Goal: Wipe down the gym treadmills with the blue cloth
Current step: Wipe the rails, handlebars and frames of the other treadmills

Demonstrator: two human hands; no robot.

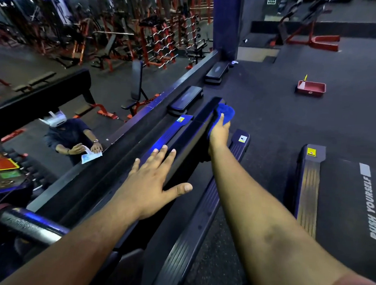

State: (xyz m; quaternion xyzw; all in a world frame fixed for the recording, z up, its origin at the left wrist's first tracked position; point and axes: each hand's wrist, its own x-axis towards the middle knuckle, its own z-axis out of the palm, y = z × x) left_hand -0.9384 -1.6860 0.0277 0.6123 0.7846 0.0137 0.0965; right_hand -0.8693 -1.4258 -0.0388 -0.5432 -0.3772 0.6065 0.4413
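Blue cloth [226,112] gripped by right hand [219,134] on treadmill [196,129], left hand [153,179] spread flat

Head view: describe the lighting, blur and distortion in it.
Head view: dim gym lighting, with a blue glint on the treadmill deck by the left hand; wide-angle bending curves the mirror edge and rails; the weight racks in the mirror look soft and smeared; the right hand and blue cloth are fairly sharp; the "PUSH YOURSELF" belt reads clearly.

Dark rubber floor [270,115]; orange racks [161,40] (barbells hung in rows) far beyond the hands, a red tray [311,88] right of them.
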